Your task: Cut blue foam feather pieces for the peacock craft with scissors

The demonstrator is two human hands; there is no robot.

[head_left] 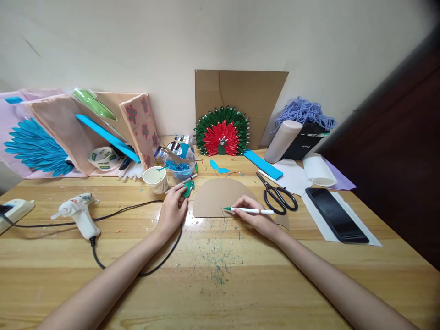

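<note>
My right hand (250, 213) grips a white marker pen (252, 211) with a green tip. The tip points left, over the lower straight edge of a half-round piece of brown cardboard (220, 192); whether it touches the card I cannot tell. Left of the card, my left hand (173, 208) has its fingers closed around a small dark green cutout (188, 188). A pale pen-like stick (180, 184) lies just behind those fingers. Under my right wrist a small rounded cardboard piece (282, 222) shows in part.
A white glue gun (80, 213) trails its black cord toward my left forearm. Black-handled scissors (277, 195) and a phone (337, 215) lie at right. A paper cup (155, 180) and a tub of blue scraps (180, 167) stand behind my left hand. A red-green ribbon fan (223, 133) leans at the back.
</note>
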